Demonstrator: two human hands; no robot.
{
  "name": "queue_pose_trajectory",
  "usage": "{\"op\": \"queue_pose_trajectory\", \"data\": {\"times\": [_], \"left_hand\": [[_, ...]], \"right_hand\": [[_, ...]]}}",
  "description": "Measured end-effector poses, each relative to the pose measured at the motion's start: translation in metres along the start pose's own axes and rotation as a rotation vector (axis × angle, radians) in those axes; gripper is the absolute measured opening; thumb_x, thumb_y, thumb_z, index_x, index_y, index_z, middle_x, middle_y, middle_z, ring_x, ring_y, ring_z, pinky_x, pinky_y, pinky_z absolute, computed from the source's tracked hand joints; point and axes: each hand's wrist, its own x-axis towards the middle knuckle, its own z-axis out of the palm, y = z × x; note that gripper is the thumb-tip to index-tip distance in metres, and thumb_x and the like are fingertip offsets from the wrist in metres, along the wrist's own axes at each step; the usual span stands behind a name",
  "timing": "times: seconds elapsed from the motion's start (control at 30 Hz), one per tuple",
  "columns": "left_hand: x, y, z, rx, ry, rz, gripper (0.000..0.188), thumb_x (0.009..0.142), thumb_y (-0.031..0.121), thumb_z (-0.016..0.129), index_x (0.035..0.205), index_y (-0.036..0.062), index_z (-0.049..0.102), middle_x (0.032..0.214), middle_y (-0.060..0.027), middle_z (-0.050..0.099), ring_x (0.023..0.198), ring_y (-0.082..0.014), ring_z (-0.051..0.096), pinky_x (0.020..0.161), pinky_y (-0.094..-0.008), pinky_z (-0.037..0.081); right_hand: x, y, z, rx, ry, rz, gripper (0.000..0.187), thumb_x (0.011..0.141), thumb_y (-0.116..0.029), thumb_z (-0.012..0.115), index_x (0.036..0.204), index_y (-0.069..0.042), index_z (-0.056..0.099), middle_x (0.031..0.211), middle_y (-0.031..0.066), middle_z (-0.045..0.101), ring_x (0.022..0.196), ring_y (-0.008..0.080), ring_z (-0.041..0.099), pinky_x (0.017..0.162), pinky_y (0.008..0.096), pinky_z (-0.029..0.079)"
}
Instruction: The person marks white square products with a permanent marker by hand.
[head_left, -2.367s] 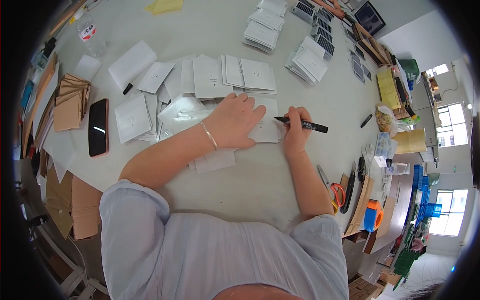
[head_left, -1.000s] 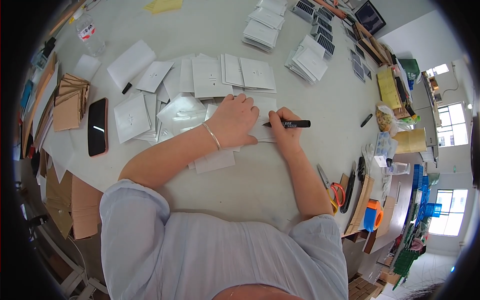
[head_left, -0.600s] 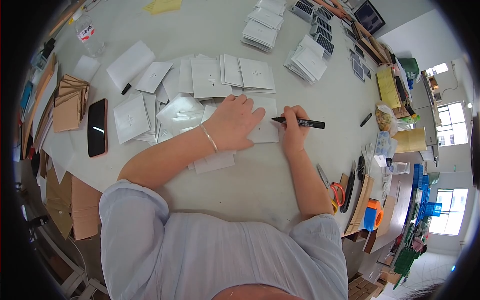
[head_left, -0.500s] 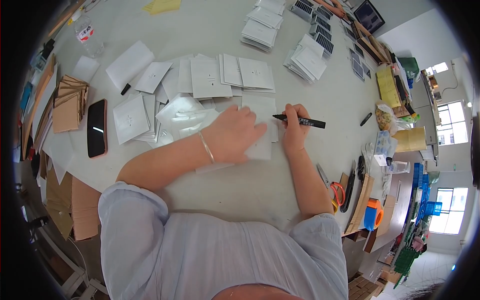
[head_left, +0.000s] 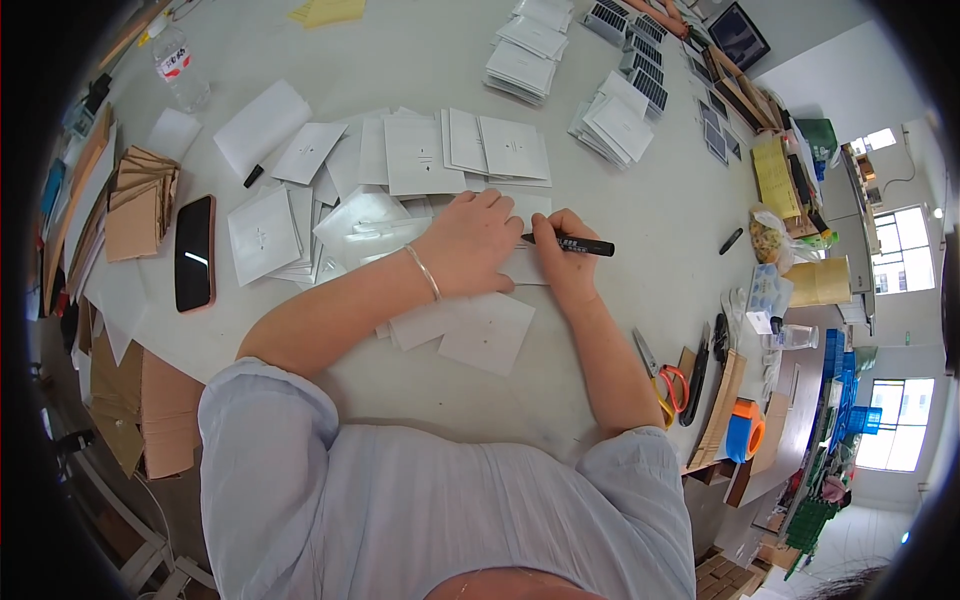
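Note:
In my right hand is a black marker, held like a pen. Its tip is at a white square card on the table; whether it touches cannot be made out. My left hand rests palm down on the same card, fingers stretched out and thumb apart, covering much of it. Nearer me lie loose white sheets, partly under my left wrist. Beyond the hands are overlapping white cards with small dark marks. Left of my left hand lie glossy white pieces and a stack of cards.
A phone and folded cardboard lie at left, below a plastic bottle. Scissors, a cutter and a tape roll sit at the right edge. Card stacks and solar-panelled units stand farther back.
My right hand has moved left with the marker, bringing its tip over the card. My left hand has shifted slightly away from me, and a white sheet now lies on the near side.

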Motion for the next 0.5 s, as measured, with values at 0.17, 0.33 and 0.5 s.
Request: {"op": "queue_pose_trajectory", "data": {"times": [0.17, 0.33, 0.5], "left_hand": [[0.002, -0.001, 0.002, 0.004, -0.085, -0.043, 0.059, 0.062, 0.034, 0.075, 0.103, -0.0023, 0.054, 0.115, -0.0168, 0.051, 0.109, -0.0284, 0.048, 0.094, -0.0375, 0.038], [0.002, -0.002, 0.004, -0.003, -0.067, -0.06, 0.055, 0.061, 0.034, 0.074, 0.098, -0.0016, 0.054, 0.108, -0.0155, 0.052, 0.103, -0.0283, 0.05, 0.092, -0.0367, 0.039], [0.001, -0.005, 0.013, 0.006, 0.059, -0.064, 0.046, 0.063, 0.033, 0.072, 0.09, 0.0002, 0.055, 0.089, -0.0122, 0.053, 0.09, -0.0269, 0.051, 0.082, -0.0362, 0.041]], "right_hand": [[0.001, 0.006, 0.002, -0.083, 0.006, -0.051, 0.021, 0.079, -0.007, 0.066, 0.065, -0.001, 0.052, 0.056, 0.0, 0.051, 0.053, 0.0049, 0.041, 0.048, 0.0229, 0.036], [-0.003, 0.003, -0.004, 0.004, -0.034, 0.017, 0.023, 0.082, -0.007, 0.063, 0.064, -0.002, 0.05, 0.059, -0.0026, 0.05, 0.056, 0.0035, 0.039, 0.05, 0.0215, 0.033], [-0.004, 0.002, -0.007, -0.008, -0.075, 0.034, 0.023, 0.081, -0.007, 0.062, 0.063, -0.002, 0.05, 0.059, -0.0021, 0.05, 0.056, 0.0036, 0.04, 0.051, 0.0218, 0.035]]}}
